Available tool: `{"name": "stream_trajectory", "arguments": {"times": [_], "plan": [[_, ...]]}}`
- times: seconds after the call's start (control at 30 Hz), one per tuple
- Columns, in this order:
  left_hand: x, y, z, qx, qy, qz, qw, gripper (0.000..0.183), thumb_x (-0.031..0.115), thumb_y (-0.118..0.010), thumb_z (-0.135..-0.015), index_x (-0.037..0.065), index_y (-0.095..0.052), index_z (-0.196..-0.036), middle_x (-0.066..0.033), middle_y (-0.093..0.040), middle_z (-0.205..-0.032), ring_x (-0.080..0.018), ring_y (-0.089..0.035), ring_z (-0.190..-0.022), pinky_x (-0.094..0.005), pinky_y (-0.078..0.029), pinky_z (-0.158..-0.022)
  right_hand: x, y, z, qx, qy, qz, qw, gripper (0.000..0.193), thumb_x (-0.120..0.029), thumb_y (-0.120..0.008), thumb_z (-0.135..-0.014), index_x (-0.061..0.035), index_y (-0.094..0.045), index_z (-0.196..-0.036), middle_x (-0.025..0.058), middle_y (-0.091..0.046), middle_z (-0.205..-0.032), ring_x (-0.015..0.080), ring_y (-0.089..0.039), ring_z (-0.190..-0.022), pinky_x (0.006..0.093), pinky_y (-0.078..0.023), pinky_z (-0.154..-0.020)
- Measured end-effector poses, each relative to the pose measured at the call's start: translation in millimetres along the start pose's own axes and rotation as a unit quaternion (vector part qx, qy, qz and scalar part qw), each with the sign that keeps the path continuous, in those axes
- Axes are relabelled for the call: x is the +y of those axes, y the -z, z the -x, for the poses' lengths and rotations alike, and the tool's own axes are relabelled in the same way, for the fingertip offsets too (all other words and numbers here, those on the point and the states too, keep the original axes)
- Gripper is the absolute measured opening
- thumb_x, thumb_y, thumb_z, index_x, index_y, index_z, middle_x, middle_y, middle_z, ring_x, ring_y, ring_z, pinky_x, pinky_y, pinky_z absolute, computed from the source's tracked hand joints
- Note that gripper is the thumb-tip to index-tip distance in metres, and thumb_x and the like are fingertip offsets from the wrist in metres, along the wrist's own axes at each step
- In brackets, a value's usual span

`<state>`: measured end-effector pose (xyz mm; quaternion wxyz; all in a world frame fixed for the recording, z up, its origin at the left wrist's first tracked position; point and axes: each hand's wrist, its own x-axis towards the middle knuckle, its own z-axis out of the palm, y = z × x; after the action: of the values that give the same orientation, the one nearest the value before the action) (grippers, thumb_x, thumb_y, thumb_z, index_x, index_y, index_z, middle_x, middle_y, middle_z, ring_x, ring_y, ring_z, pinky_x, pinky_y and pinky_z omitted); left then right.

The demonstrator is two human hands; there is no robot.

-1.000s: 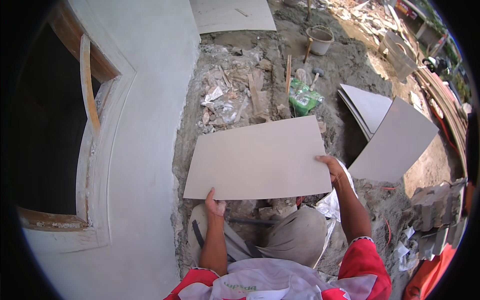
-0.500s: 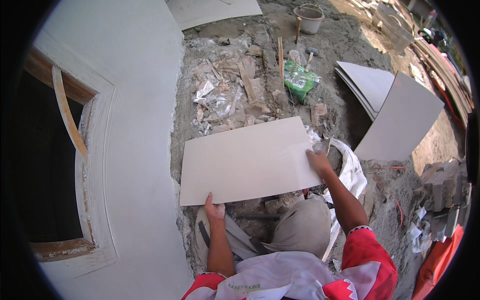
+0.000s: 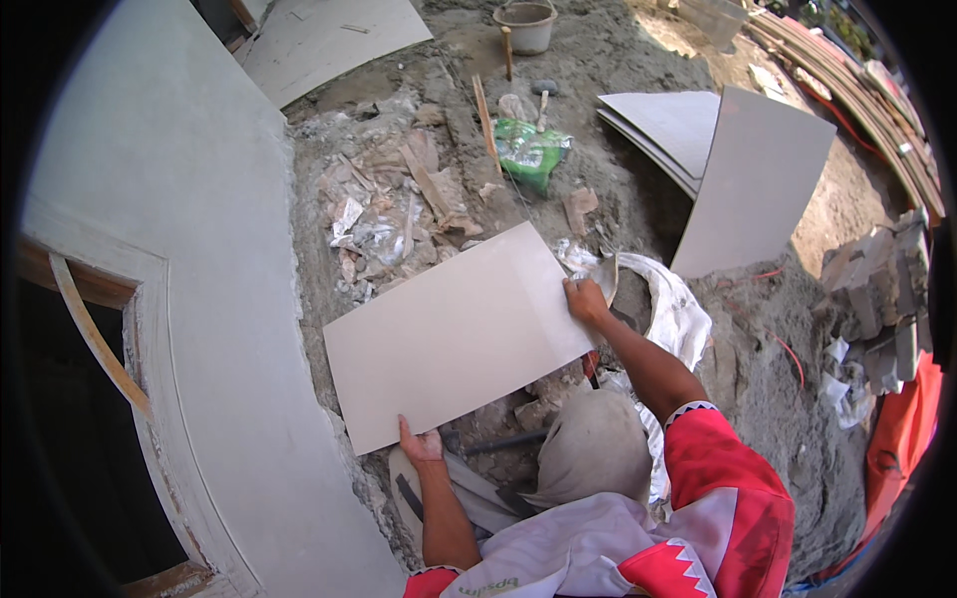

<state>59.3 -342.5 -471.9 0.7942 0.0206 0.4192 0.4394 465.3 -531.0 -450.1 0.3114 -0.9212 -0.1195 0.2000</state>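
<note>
A large cream rectangular tile (image 3: 454, 339) lies tilted in front of me above the rubble, its right end farther away than its left. My left hand (image 3: 420, 442) grips its near edge towards the left, thumb on top and the other fingers underneath. At the right end, my right hand (image 3: 587, 302) is closed round the edge, fingers partly hidden. Under the tile's near side, by my bent knee, a dark bar (image 3: 508, 441) and a small red-handled tool (image 3: 590, 367) show in part. A white sack (image 3: 681, 314) lies crumpled just right of my right hand.
A white wall (image 3: 224, 329) with a window opening stands at left. Broken rubble (image 3: 384, 214) lies beyond the tile. Farther off are a green bag (image 3: 530, 151), a mallet (image 3: 543, 92), a bucket (image 3: 528, 27) and wooden stakes. More large tiles (image 3: 755, 189) stand at right, near stacked blocks (image 3: 877, 279).
The tile has turned anticlockwise, its right end swinging away from me and its left end coming nearer. Both hands keep their hold. The whole view has shifted to the right.
</note>
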Motion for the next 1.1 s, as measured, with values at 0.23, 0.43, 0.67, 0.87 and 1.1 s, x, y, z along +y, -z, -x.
{"name": "stream_trajectory", "arguments": {"times": [0.23,0.43,0.67,0.87,1.1], "plan": [[0,-7,-13,-0.042,-0.002,0.01,0.999,0.036,0.017,-0.063,-0.096,0.003,-0.055,-0.127,-0.0086,-0.064,-0.122,-0.0225,-0.062,-0.111,-0.0364,-0.053,-0.095,6,-10,-6,-0.007,0.018,-0.05,0.999,0.052,-0.039,-0.051,-0.097,0.0079,-0.068,-0.082,0.0325,-0.065,-0.08,0.0457,-0.067,-0.081,0.0506,-0.049,-0.076],[-1,-16,-51,-0.072,0.018,0.029,0.997,0.034,0.019,-0.064,-0.096,0.003,-0.056,-0.125,-0.0071,-0.065,-0.12,-0.0199,-0.063,-0.109,-0.0339,-0.053,-0.094,-11,-8,-22,0.004,0.015,-0.055,0.998,0.051,-0.037,-0.051,-0.097,0.0086,-0.068,-0.081,0.0305,-0.066,-0.078,0.0439,-0.068,-0.08,0.0491,-0.049,-0.073],[-2,-27,-84,-0.071,0.013,-0.004,0.997,0.041,0.027,-0.061,-0.098,0.003,-0.054,-0.13,-0.0075,-0.063,-0.125,-0.0208,-0.061,-0.112,-0.0362,-0.052,-0.096,-12,-27,-45,0.029,0.007,-0.029,0.999,0.057,-0.041,-0.052,-0.097,0.0114,-0.066,-0.079,0.0362,-0.064,-0.082,0.0494,-0.065,-0.084,0.0529,-0.048,-0.08],[-4,-11,-93,-0.053,0.005,-0.03,0.998,0.043,0.03,-0.062,-0.097,0.005,-0.054,-0.131,-0.0055,-0.062,-0.127,-0.021,-0.06,-0.114,-0.0362,-0.051,-0.096,-5,-38,-51,0.036,-0.017,-0.048,0.998,0.06,-0.043,-0.051,-0.097,0.0117,-0.066,-0.078,0.0369,-0.063,-0.083,0.0504,-0.065,-0.084,0.0534,-0.048,-0.082],[-2,-12,-92,-0.062,0.011,-0.032,0.997,0.045,0.033,-0.064,-0.095,0.007,-0.055,-0.131,-0.0048,-0.062,-0.128,-0.0215,-0.059,-0.114,-0.0383,-0.05,-0.097,-8,-37,-36,0.026,-0.026,-0.03,0.999,0.058,-0.04,-0.045,-0.099,0.012,-0.067,-0.082,0.0376,-0.063,-0.086,0.0534,-0.063,-0.087,0.0548,-0.048,-0.085]]}}
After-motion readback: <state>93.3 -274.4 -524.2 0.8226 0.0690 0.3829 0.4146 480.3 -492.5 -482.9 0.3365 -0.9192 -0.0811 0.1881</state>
